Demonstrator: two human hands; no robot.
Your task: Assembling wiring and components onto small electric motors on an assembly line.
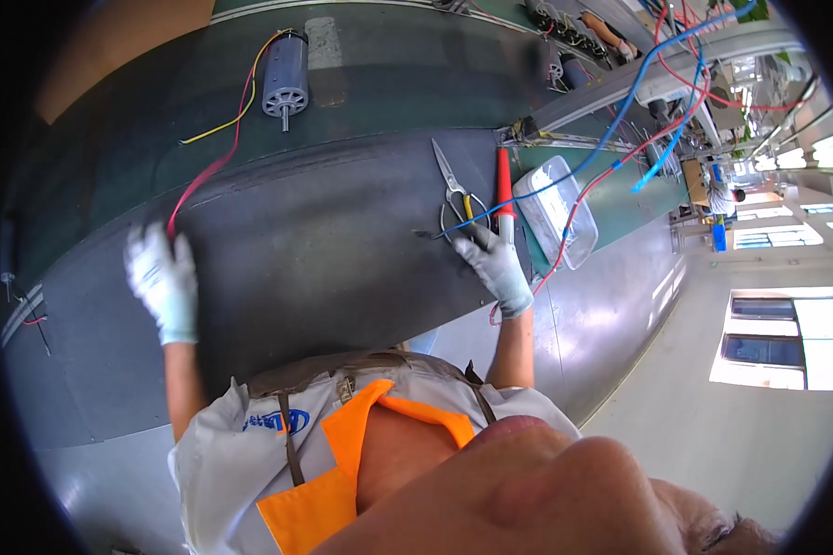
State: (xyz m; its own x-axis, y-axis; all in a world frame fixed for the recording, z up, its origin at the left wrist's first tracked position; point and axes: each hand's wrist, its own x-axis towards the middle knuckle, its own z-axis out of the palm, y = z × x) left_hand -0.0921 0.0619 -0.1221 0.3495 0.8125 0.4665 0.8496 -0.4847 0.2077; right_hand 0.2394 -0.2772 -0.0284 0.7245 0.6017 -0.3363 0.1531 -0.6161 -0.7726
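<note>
The left hand (162,282), in a pale glove, is over the near part of the dark mat (305,277), its fingers partly spread at the end of the red lead (237,139); whether they pinch it I cannot tell. The right hand (495,273), gloved too, reaches with half-bent fingers to the handle end of a yellow-handled tool (469,205); its grip is hidden. Just beyond lie scissors (449,176), points away from the person; beside them is a red-handled tool (504,180), and to its right a clear plastic tray (548,199).

The lead should prove light and limp, easy to bend but easy to tug loose at its root; a pinch near its free end looks best, though smooth insulation may slip in a glove. The motor (285,83) it comes from, on the green bench top (157,111) past the mat, is probably heavy, hard and apt to roll — better held round the body than by shaft or wires.

The lead is red, thin at the motor and broader-looking toward the hand; a yellow lead (217,128) curves off separately; the motor is a grey cylinder, its vented end and thin shaft facing the person. Farther off, at upper left, stands a brown panel (111,46).
</note>
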